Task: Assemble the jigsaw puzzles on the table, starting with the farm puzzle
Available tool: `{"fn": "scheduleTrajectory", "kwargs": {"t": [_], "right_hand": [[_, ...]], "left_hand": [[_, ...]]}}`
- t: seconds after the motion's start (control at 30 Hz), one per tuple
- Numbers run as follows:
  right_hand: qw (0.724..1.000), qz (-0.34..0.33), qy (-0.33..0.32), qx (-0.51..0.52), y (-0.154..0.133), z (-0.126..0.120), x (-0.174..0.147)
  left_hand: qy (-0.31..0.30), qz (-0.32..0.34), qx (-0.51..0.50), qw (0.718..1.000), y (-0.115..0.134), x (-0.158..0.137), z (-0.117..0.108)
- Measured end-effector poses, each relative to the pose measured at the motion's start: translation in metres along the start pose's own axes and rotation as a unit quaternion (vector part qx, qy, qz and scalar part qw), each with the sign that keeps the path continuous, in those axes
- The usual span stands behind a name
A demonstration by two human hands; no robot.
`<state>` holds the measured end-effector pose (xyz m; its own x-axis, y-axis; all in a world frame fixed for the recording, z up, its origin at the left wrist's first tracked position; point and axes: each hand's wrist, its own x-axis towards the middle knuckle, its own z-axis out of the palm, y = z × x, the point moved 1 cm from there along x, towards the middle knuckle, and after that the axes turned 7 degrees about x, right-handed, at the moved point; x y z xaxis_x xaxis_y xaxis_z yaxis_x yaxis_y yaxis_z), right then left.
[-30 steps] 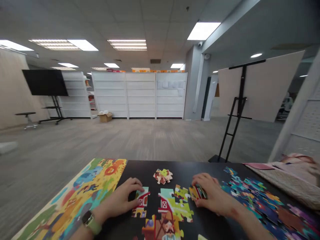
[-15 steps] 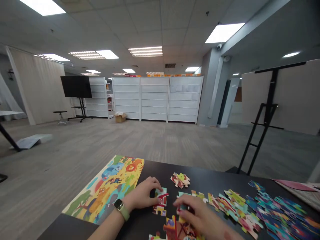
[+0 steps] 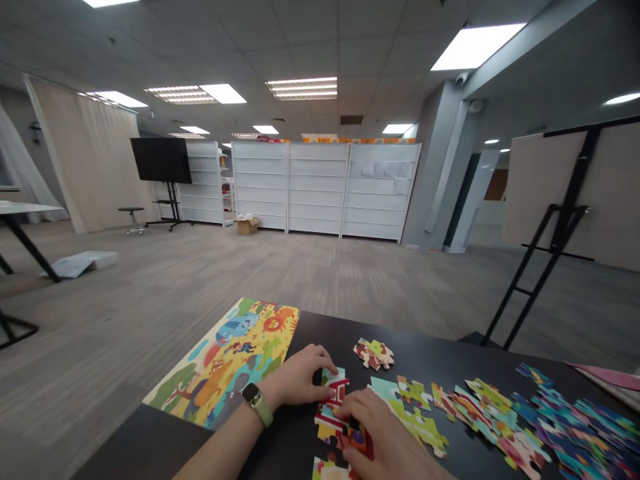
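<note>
My left hand point(image 3: 303, 377), with a watch on its wrist, grips a puzzle piece point(image 3: 339, 389) showing a red barn, thumb and forefinger at its left side. My right hand point(image 3: 377, 427) is closed on an orange-red puzzle piece point(image 3: 359, 439), just below and right of the barn piece; its fingers hide part of it. Whether the two pieces touch I cannot tell. Another puzzle piece point(image 3: 327, 469) lies at the bottom edge of the view. Right of my right hand are joined green puzzle pieces point(image 3: 423, 428).
A picture sheet point(image 3: 225, 360) with jungle animals lies at the left of the black table point(image 3: 325, 327). A small pile of pieces point(image 3: 374, 353) sits farther back. Green-and-pink pieces point(image 3: 493, 413) and dark blue pieces point(image 3: 575, 427) spread to the right. A black easel point(image 3: 550, 247) stands beyond.
My right hand has moved left and nearer to my left hand, bringing the orange-red piece close to the barn piece. The green pieces it covered now show. The view has shifted slightly.
</note>
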<state>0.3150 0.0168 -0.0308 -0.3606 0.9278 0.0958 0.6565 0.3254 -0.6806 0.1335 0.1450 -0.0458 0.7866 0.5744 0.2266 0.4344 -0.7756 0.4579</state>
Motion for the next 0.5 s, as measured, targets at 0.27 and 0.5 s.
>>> {"fn": "scheduleTrajectory", "kwargs": {"t": [0.27,0.5], "right_hand": [[0.998,-0.032,0.043,-0.011,0.008,-0.03,-0.003],[0.999,-0.007,0.013,-0.033,0.037,-0.039,-0.022]], "left_hand": [[-0.01,-0.008,0.003,1.0,-0.001,-0.002,-0.003],[-0.01,-0.029,0.004,1.0,-0.01,-0.007,-0.011]]}}
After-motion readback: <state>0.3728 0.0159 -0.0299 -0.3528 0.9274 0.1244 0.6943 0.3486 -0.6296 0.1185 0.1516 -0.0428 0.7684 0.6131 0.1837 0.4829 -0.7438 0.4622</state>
